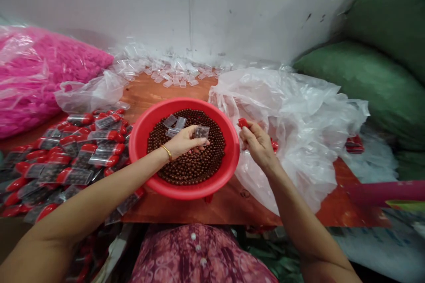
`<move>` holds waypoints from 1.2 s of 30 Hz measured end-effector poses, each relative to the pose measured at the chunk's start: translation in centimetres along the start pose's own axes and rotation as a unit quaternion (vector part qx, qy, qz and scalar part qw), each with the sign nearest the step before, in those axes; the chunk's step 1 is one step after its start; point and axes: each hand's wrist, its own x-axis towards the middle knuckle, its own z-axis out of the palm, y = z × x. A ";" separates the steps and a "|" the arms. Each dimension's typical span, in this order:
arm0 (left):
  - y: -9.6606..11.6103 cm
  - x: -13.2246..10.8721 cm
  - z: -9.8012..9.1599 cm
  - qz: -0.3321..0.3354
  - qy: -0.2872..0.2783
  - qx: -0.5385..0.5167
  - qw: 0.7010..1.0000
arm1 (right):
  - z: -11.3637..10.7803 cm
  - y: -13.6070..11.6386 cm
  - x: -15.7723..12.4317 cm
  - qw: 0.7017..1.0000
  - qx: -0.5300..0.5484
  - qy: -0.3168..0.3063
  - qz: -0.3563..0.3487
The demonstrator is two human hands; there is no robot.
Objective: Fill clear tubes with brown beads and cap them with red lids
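My left hand (187,141) is over the red basin (139,150), its fingers closed on a small clear plastic case (202,131) with dark beads inside. Brown beads (186,168) cover the basin's floor, and a few clear cases (180,123) lie on top of them. Just beyond the basin's right rim, my right hand (259,141) pinches a red cap (243,122) between thumb and fingers. The cap and the case are held apart.
Left of the basin is a heap of red-capped bead cases (79,159). Behind it rests a bag of pink pieces (43,66). Loose clear cases (175,75) lie by the wall. Crumpled plastic sheeting (292,115) and green sacks (368,79) occupy the right.
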 end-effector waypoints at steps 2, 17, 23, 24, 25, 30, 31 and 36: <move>-0.4 0.2 0.0 0.018 -0.009 0.033 0.999 | 1.4 -1.4 0.1 0.999 0.023 -0.024 -0.020; -1.4 0.3 0.6 0.167 0.004 0.205 0.964 | 4.6 -2.5 -0.6 0.986 -0.078 -0.102 -0.107; -1.5 0.1 0.8 0.130 0.002 0.282 0.951 | 4.4 -2.1 -1.5 0.954 -0.198 -0.108 -0.197; -1.3 0.1 0.9 0.130 -0.001 0.285 0.950 | 4.2 -2.1 -1.4 0.955 -0.191 -0.110 -0.200; -1.2 0.1 1.0 0.133 -0.003 0.285 0.949 | 4.0 -2.2 -1.2 0.958 -0.178 -0.109 -0.196; -0.4 0.1 1.7 0.081 -0.082 0.310 0.944 | 4.7 -2.8 0.3 0.996 -0.016 -0.009 -0.083; -0.4 0.1 1.8 0.062 -0.102 0.324 0.939 | 5.3 -2.9 0.6 0.998 0.036 -0.001 -0.046; -0.4 -0.1 1.9 0.126 -0.078 0.464 0.873 | 7.9 -2.9 1.4 0.970 0.200 -0.109 0.087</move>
